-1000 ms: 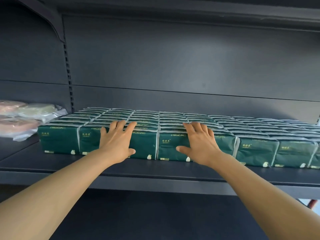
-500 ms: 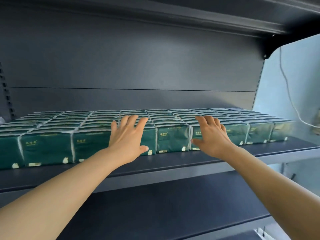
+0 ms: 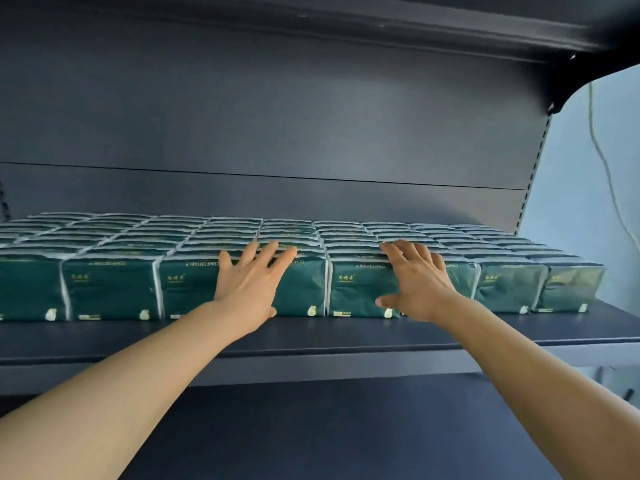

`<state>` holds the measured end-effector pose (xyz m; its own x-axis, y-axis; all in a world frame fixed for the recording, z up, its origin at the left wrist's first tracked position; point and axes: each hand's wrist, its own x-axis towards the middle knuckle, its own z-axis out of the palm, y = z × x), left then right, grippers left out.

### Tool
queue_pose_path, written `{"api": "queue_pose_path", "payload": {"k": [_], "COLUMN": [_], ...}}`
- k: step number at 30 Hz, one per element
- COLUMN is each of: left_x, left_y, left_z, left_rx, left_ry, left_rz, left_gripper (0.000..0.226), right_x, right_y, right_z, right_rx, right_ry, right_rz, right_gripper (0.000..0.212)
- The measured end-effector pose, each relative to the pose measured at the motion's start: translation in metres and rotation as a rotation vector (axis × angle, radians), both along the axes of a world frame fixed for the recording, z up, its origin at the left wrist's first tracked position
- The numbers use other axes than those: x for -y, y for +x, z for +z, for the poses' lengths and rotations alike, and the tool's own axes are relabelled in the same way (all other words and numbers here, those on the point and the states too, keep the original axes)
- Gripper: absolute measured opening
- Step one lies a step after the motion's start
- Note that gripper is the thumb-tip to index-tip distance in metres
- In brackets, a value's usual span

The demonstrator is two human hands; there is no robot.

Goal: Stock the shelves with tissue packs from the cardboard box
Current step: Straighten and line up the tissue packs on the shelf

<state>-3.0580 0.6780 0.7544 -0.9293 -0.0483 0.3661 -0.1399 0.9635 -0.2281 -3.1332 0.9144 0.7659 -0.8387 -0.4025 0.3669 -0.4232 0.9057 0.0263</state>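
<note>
Several rows of dark green tissue packs [image 3: 110,289] cover the dark shelf [image 3: 346,337] from the left edge almost to its right end. My left hand [image 3: 249,285] lies flat with straight fingers against the front face of a pack near the middle. My right hand [image 3: 415,282] presses flat on the front of a pack further right, fingertips reaching over its top edge. Neither hand holds anything. The cardboard box is out of view.
A strip of bare shelf runs in front of the packs. Another dark shelf [image 3: 329,434] lies below. The upper shelf [image 3: 415,26] overhangs above. At the right, a pale wall [image 3: 588,188] with a hanging white cable [image 3: 604,161] shows past the shelf upright.
Both hands have shifted rightwards along the front row of packs, staying flat against them. The view has swung right, so the pink packs at the left have gone out of sight.
</note>
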Motion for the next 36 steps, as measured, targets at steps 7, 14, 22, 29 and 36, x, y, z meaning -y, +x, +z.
{"api": "queue_pose_path", "payload": {"k": [7, 14, 22, 29, 36], "left_x": [0.004, 0.003, -0.035, -0.1, -0.162], "left_y": [-0.003, -0.002, 0.003, -0.014, -0.033], "left_z": [-0.005, -0.001, 0.016, 0.02, 0.02], "left_rx": [-0.036, 0.004, -0.035, -0.094, -0.077], "left_ry": [-0.128, -0.078, 0.024, 0.044, 0.039], "left_rz": [0.023, 0.022, -0.051, -0.172, -0.25], "left_gripper": [0.103, 0.102, 0.094, 0.073, 0.08], "right_x": [0.001, 0.0, -0.046, -0.123, -0.184], "right_y": [-0.015, -0.012, 0.008, 0.006, -0.009], "right_z": [-0.015, -0.013, 0.002, 0.011, 0.011], "right_rx": [-0.125, -0.121, -0.104, -0.092, -0.063], "right_ry": [0.024, 0.001, -0.104, -0.199, -0.278], "right_rz": [0.072, 0.094, 0.061, -0.091, -0.21], "right_gripper": [0.083, 0.086, 0.089, 0.075, 0.068]}}
